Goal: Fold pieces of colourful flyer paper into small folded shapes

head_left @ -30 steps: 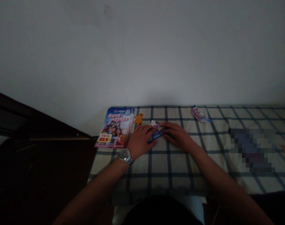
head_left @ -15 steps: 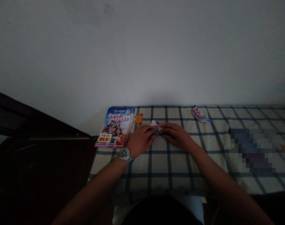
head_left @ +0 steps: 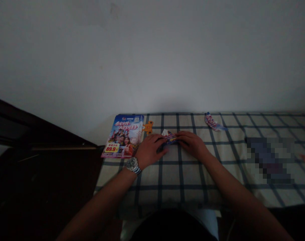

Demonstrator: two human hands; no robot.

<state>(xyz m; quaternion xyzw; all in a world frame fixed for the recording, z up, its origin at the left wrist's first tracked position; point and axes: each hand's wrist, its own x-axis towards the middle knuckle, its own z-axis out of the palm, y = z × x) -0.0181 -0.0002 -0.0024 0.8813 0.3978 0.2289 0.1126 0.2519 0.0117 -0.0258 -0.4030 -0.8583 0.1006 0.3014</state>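
A small folded paper (head_left: 170, 137), printed in blue and red with a white corner sticking up, lies low over the checked cloth between my two hands. My left hand (head_left: 151, 150), with a watch at the wrist, grips its left end, the thumb a little away from it. Closed on the right end is my right hand (head_left: 191, 143), its fingers bent around the edge. Just left of my left hand rests a stack of printed flyers (head_left: 123, 137). The fingers partly cover the folded paper, so its full shape is hidden.
A checked cloth (head_left: 171, 174) covers the table against the wall. Behind my left hand is an orange bear figure (head_left: 147, 127). A folded paper piece (head_left: 212, 122) lies at the back right, and a blurred-out dark object (head_left: 269, 160) lies farther right.
My left thumb has shifted slightly away from the folded paper, showing more of its printed face. Both hands stay in nearly the same place.
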